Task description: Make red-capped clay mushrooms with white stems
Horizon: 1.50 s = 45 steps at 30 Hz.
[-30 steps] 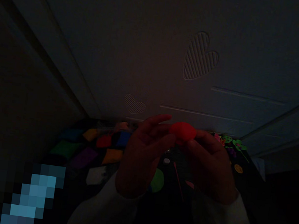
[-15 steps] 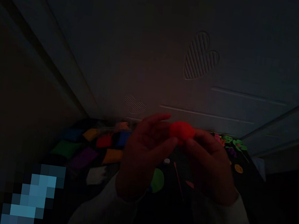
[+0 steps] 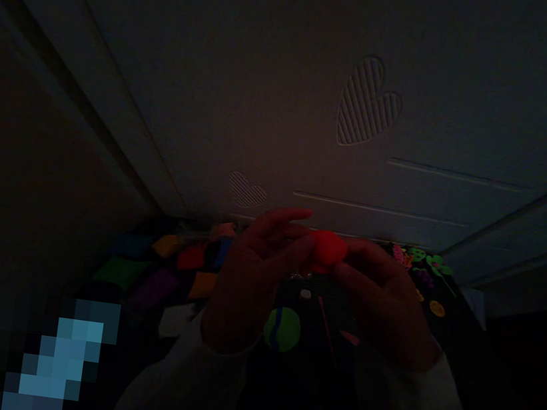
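Observation:
The scene is very dark. A red lump of clay (image 3: 325, 249) is held up between both hands at mid-frame. My left hand (image 3: 250, 283) pinches its left side with thumb and fingertips, the upper fingers stretched out above it. My right hand (image 3: 382, 300) grips its right side with curled fingers. Both wrists wear white sleeves. Below the hands, on a dark surface, lie a green disc with a blue stripe (image 3: 282, 329), a small white bit (image 3: 305, 294) and a thin pink stick (image 3: 326, 319).
Several coloured clay packets (image 3: 179, 266) lie at the left on the dark surface. Small green and pink clay shapes (image 3: 422, 261) and an orange disc (image 3: 436, 308) sit at the right. A pale panel with heart cut-outs (image 3: 367, 103) stands behind. A blurred blue patch fills the lower left.
The hands have drawn slightly closer and lower, and the red clay looks more squeezed. The green disc shows more fully below the left hand.

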{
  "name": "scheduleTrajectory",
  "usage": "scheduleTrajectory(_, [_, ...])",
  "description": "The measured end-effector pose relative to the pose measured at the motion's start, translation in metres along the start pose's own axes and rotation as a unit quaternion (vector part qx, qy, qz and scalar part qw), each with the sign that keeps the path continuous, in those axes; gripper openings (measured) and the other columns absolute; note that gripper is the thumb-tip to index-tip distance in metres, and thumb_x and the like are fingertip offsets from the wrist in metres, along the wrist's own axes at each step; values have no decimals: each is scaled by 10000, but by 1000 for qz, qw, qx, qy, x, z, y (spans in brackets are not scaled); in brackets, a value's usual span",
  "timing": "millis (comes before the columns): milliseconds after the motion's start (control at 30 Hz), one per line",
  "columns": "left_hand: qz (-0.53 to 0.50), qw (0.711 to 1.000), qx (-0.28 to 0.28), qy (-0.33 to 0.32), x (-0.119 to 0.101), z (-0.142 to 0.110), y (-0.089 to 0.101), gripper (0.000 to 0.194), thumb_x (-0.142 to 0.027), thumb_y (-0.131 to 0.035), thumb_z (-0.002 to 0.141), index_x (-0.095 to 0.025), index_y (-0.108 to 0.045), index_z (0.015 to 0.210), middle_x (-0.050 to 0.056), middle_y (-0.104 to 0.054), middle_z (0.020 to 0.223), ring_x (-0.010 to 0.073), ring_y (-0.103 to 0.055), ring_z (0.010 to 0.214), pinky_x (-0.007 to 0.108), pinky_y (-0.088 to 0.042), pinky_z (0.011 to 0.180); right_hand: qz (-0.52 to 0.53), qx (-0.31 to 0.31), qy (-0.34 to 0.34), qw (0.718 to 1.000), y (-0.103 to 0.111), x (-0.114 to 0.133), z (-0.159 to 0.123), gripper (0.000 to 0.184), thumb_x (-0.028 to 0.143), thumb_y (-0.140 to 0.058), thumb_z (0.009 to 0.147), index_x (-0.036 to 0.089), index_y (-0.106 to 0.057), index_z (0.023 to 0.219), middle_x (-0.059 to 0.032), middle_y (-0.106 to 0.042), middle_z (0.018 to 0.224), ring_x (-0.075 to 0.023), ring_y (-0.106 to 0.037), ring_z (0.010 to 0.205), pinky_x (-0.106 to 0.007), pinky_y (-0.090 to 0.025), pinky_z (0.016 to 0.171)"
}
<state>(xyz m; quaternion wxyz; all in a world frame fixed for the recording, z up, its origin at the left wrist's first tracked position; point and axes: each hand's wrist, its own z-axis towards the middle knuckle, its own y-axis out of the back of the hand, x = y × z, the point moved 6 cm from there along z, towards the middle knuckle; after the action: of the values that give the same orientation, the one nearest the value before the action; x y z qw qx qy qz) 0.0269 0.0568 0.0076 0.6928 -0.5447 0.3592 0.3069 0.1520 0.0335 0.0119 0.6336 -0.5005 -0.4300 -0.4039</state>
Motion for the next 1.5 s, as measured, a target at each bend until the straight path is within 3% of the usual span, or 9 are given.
scheduleTrajectory(200, [3,1000,14,13,1,-1,-3,275,-135,-712,732,-277,-674,964,-44,-699,777,66,-627,625,142,-495,555,-27,-24,10,999,3,2,1,84,311,-651,816,261,-698,767,41,-699,761,-95,-602,704,-213,-468,683])
scheduleTrajectory(367, [6,1000,20,13,2,0,-1,216,-196,-684,769,-245,-676,979,-21,-675,723,86,-613,610,170,-500,541,-52,-13,-8,999,3,0,1,77,305,-661,808,251,-695,764,43,-682,713,-87,-592,676,-204,-450,647])
scheduleTrajectory(767, [75,997,16,1,-6,-4,-3,276,-104,-689,745,-262,-673,971,-48,-699,772,68,-654,615,136,-532,572,-94,-23,-8,995,7,-2,4,79,299,-685,767,222,-682,748,30,-667,681,-103,-586,642,-230,-458,601])
scheduleTrajectory(1100, [130,991,25,36,-10,0,0,348,-105,-746,675,-225,-659,990,-9,-717,785,119,-679,608,183,-543,550,-123,-22,-9,992,9,-1,6,74,293,-695,749,220,-688,755,22,-685,681,-107,-614,624,-226,-487,576])
scheduleTrajectory(1333, [125,992,21,19,-6,1,8,329,-153,-718,727,-264,-662,1032,-29,-701,805,89,-661,679,156,-534,605,-116,-54,11,992,15,-1,7,55,291,-701,751,240,-693,772,32,-678,691,-105,-606,652,-227,-479,603])
scheduleTrajectory(1500, [190,982,-11,-13,-15,-1,7,384,-139,-748,681,-237,-643,1038,-8,-705,810,102,-645,608,178,-508,541,-133,-54,6,990,15,0,8,62,290,-704,740,234,-692,764,24,-688,717,-119,-617,679,-249,-487,636])
